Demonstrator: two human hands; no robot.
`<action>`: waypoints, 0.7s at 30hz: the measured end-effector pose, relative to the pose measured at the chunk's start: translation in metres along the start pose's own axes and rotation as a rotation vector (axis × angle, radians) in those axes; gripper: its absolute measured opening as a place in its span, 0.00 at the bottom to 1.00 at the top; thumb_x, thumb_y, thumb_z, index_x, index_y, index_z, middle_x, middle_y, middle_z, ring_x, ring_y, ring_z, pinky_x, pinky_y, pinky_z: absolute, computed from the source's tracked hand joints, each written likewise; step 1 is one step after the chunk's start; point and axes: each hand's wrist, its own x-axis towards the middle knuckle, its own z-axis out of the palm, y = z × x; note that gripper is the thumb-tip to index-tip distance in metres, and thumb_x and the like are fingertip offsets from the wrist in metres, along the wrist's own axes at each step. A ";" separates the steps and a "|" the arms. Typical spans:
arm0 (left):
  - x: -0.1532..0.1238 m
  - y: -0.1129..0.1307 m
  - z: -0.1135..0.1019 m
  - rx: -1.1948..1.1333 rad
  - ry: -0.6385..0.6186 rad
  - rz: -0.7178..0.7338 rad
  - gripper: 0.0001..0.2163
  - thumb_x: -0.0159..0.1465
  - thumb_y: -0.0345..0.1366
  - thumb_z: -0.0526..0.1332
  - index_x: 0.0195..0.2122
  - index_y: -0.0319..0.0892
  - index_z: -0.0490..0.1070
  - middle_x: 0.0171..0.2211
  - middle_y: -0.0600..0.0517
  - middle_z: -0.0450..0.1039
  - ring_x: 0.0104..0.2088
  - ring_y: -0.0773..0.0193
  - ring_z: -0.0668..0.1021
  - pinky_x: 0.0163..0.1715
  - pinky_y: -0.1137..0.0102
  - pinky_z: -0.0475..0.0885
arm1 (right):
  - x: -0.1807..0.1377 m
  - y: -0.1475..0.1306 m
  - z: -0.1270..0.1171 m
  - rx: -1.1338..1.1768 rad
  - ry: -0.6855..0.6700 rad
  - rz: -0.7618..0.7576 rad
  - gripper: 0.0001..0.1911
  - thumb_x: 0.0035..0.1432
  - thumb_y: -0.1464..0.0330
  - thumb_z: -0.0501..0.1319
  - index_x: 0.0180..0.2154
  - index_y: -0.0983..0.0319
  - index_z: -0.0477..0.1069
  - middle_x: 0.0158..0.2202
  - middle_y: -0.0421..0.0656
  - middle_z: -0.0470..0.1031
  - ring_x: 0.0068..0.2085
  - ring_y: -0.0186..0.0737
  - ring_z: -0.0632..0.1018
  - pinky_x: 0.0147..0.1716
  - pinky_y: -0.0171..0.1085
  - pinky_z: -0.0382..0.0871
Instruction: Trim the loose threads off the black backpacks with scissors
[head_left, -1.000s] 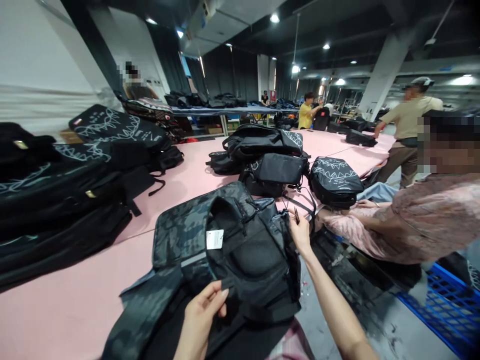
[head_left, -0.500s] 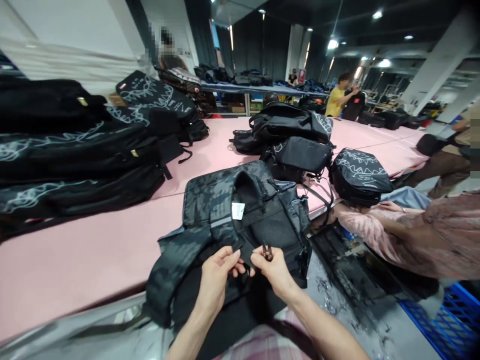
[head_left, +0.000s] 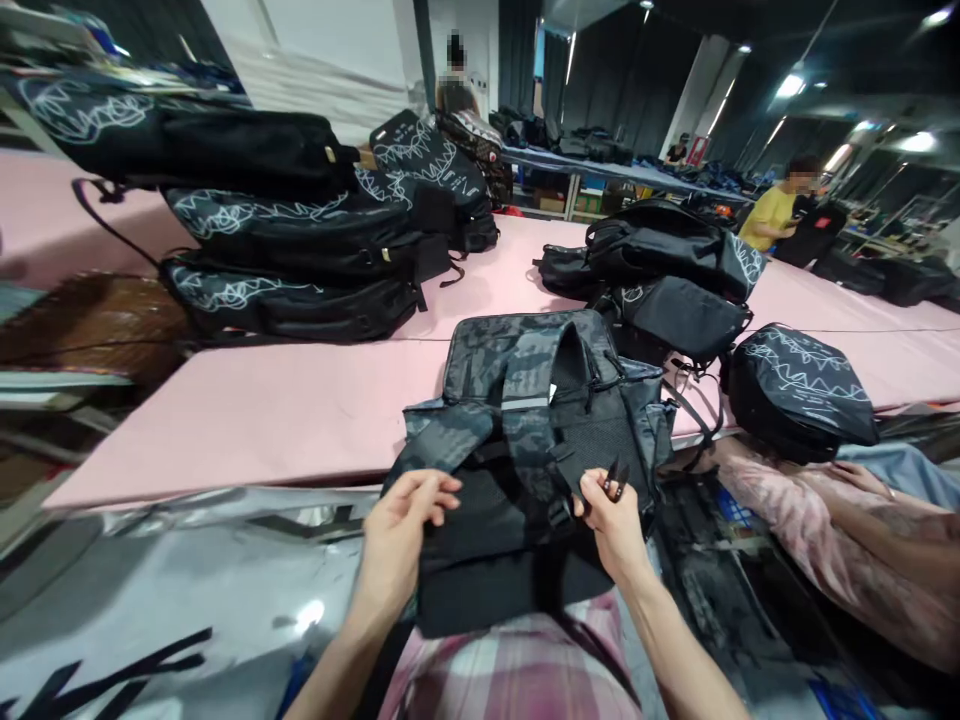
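A dark camouflage backpack (head_left: pixel 480 362) lies in front of me with its back panel up, partly on the pink table and partly over my lap. One camouflage shoulder strap (head_left: pixel 528 376) runs down its middle. Over the pack's left side is my left hand (head_left: pixel 411 505), fingers loosely bent and apart, with nothing seen in it. My right hand (head_left: pixel 611 510) is closed around small dark thread snips (head_left: pixel 617 480), whose tips point up past the knuckles. Its thumb and forefinger are beside the strap's lower webbing and buckle (head_left: pixel 561 510); whether they touch it I cannot tell.
Black backpacks with white scribble prints (head_left: pixel 285 220) are stacked at left on the pink table (head_left: pixel 315 410). More black bags (head_left: pixel 667 250) lie behind and right. A person in a pink patterned sleeve (head_left: pixel 795 520) sits close at right. Others stand farther back.
My hands have moved apart from the strap end they were both at; the left went left. The strap now lies straighter down the pack and mostly covers the white tag. My view has turned left.
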 end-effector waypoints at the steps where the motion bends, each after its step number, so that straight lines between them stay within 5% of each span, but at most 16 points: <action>1: 0.001 -0.011 -0.018 0.057 0.087 0.037 0.13 0.55 0.45 0.60 0.32 0.39 0.68 0.31 0.50 0.72 0.28 0.68 0.73 0.27 0.75 0.67 | 0.000 0.001 -0.002 0.003 0.010 0.008 0.15 0.47 0.59 0.66 0.27 0.64 0.67 0.16 0.36 0.66 0.17 0.25 0.55 0.16 0.30 0.41; 4: 0.003 -0.051 -0.069 0.307 0.196 0.093 0.20 0.52 0.45 0.61 0.43 0.41 0.66 0.42 0.47 0.71 0.42 0.60 0.73 0.41 0.67 0.68 | 0.000 0.005 -0.007 0.016 0.062 0.004 0.15 0.45 0.60 0.67 0.26 0.64 0.66 0.15 0.35 0.65 0.16 0.24 0.55 0.16 0.30 0.42; 8: 0.007 -0.095 -0.105 0.531 -0.071 -0.005 0.28 0.47 0.45 0.63 0.49 0.41 0.64 0.50 0.42 0.66 0.49 0.52 0.71 0.46 0.59 0.68 | 0.006 0.009 -0.014 0.028 0.116 0.048 0.16 0.43 0.61 0.69 0.26 0.63 0.65 0.16 0.34 0.65 0.14 0.22 0.55 0.15 0.28 0.45; 10: 0.012 -0.103 -0.110 0.598 -0.090 0.029 0.28 0.47 0.44 0.63 0.50 0.41 0.63 0.50 0.43 0.66 0.48 0.52 0.71 0.46 0.57 0.68 | 0.009 0.007 -0.017 0.055 0.133 0.089 0.17 0.42 0.61 0.69 0.26 0.63 0.64 0.17 0.33 0.66 0.14 0.21 0.54 0.14 0.28 0.47; 15: 0.027 -0.088 -0.112 0.787 -0.029 0.211 0.28 0.44 0.47 0.66 0.46 0.39 0.67 0.42 0.44 0.69 0.45 0.49 0.71 0.47 0.53 0.66 | 0.009 -0.002 -0.031 0.154 0.249 0.131 0.18 0.40 0.59 0.69 0.28 0.61 0.65 0.16 0.29 0.60 0.13 0.23 0.56 0.13 0.26 0.51; 21: 0.020 -0.048 -0.079 0.797 0.138 0.511 0.26 0.56 0.46 0.59 0.54 0.41 0.60 0.50 0.42 0.63 0.52 0.51 0.67 0.52 0.54 0.63 | 0.002 0.003 -0.044 0.164 0.319 0.132 0.17 0.42 0.58 0.68 0.28 0.60 0.64 0.17 0.30 0.60 0.13 0.23 0.54 0.11 0.26 0.49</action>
